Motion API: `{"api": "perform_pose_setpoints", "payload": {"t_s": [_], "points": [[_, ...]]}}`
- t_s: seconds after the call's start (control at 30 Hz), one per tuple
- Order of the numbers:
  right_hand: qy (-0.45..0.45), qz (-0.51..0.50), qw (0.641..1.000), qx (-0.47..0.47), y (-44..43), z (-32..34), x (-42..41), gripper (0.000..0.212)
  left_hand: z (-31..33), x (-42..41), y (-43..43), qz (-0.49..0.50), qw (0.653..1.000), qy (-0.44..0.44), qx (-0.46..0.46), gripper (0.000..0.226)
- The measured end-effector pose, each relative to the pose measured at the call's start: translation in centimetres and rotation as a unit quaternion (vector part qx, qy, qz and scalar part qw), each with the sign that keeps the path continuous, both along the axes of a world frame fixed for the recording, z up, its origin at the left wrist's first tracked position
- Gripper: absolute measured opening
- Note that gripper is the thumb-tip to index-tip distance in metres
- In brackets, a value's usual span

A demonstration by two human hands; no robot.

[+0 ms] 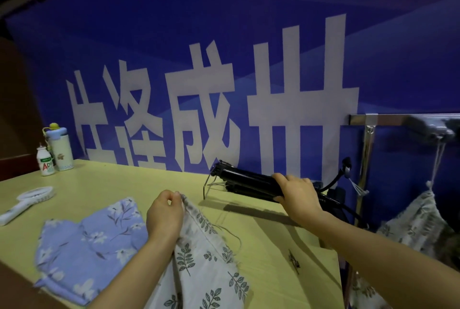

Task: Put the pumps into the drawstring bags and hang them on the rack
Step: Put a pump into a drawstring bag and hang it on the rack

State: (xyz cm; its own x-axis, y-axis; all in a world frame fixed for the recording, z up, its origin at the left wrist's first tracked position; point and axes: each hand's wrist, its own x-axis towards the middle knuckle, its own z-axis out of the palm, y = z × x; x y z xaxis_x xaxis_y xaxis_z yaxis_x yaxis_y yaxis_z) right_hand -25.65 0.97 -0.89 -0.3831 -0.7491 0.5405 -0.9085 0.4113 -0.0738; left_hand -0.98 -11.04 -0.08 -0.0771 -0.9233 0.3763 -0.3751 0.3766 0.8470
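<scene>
The right hand (296, 196) is clenching its fingers and thumb round a black cylindrical hand pump (249, 180), holding it over the far part of the pale yellow-green table (149, 179) and casting a shadow there. The pump's long axis is running nearly level, from the far left down to the near right. Its end with the thin wire foot is pointing left toward the blue banner (249, 22), while its black hose is trailing off the right end past the wrist. The left hand (164, 214) is pinching the rim of a white drawstring bag with a grey-green leaf print (206, 261), which is lying at the table's near edge with its mouth turned toward the pump. Beside it on the left, a light blue drawstring bag with white flowers (92, 241) is lying flat. A second leaf-print bag (418, 224) is hanging by its cord from the chrome rack (368, 149) at the right. The banner is showing large white Chinese characters, their lower parts hidden by the table; the third is reading 成. At the far left a small white bottle (45, 162) is showing "AD" on its label, touching a white flask with a blue lid (61, 152).
</scene>
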Motion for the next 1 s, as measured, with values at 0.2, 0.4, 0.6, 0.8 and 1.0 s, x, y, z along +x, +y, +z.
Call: {"api": "perform_pose_setpoints", "payload": {"t_s": [0.2,0.4,0.6,0.8,1.0], "points": [[0.008,0.067,0.991,-0.115,2.3,2.9,2.7,0.052,1.7,2.9,1.1,0.008,1.000,0.013,0.013,0.027],[0.092,0.160,0.974,-0.129,5.1,5.5,5.8,0.058,4.8,7.0,2.8,0.055,0.998,0.000,0.006,0.031],[0.210,0.237,0.942,-0.114,7.5,7.2,10.2,0.058,7.2,11.2,5.2,0.092,0.995,0.016,0.018,0.037],[0.309,0.273,0.905,-0.105,8.0,8.3,13.6,0.057,9.1,13.6,7.3,0.120,0.990,-0.056,-0.057,0.025],[0.340,0.293,0.889,-0.091,8.3,10.0,16.5,0.055,9.6,15.3,8.9,0.124,0.951,-0.171,-0.227,0.027]]}}
